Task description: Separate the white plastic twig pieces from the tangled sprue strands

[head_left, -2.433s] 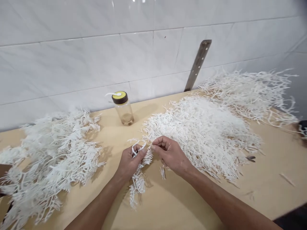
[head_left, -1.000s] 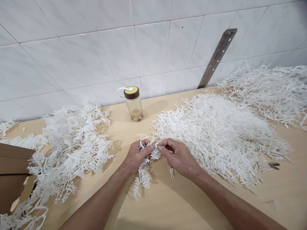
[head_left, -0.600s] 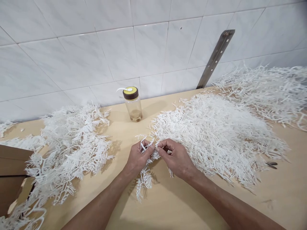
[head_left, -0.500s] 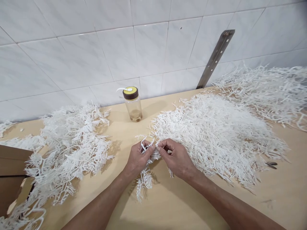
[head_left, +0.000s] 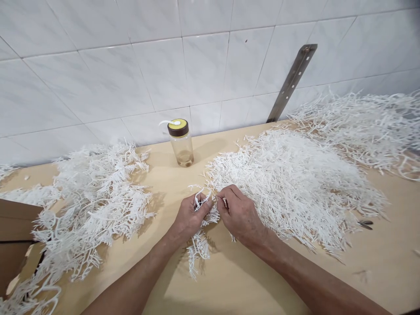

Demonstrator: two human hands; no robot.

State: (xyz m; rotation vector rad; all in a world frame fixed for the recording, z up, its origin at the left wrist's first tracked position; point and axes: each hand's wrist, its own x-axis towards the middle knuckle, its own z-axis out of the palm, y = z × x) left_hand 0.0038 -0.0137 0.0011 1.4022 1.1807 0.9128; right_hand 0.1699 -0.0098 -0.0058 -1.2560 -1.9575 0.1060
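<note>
My left hand (head_left: 190,215) is closed on a white branching strand (head_left: 198,247), whose fringed end hangs down onto the wooden table (head_left: 210,288). Close by on its right, my right hand (head_left: 241,214) has thumb and forefinger pinched together beside the strand; whatever is between the fingertips is too small to name. A large heap of thin white pieces (head_left: 295,183) lies just right of my right hand. On the left spreads a pile of white branching strands (head_left: 98,205).
A clear jar with a yellow and dark lid (head_left: 181,144) stands behind my hands. A metal bracket (head_left: 292,83) leans at the tiled wall (head_left: 157,74). More white strands (head_left: 370,127) lie back right, a cardboard box (head_left: 16,240) at left, a small dark tool (head_left: 365,225) at right.
My right hand has turned slightly, its fingers now more tightly curled and a little farther from my left fingertips. My left hand has hardly moved.
</note>
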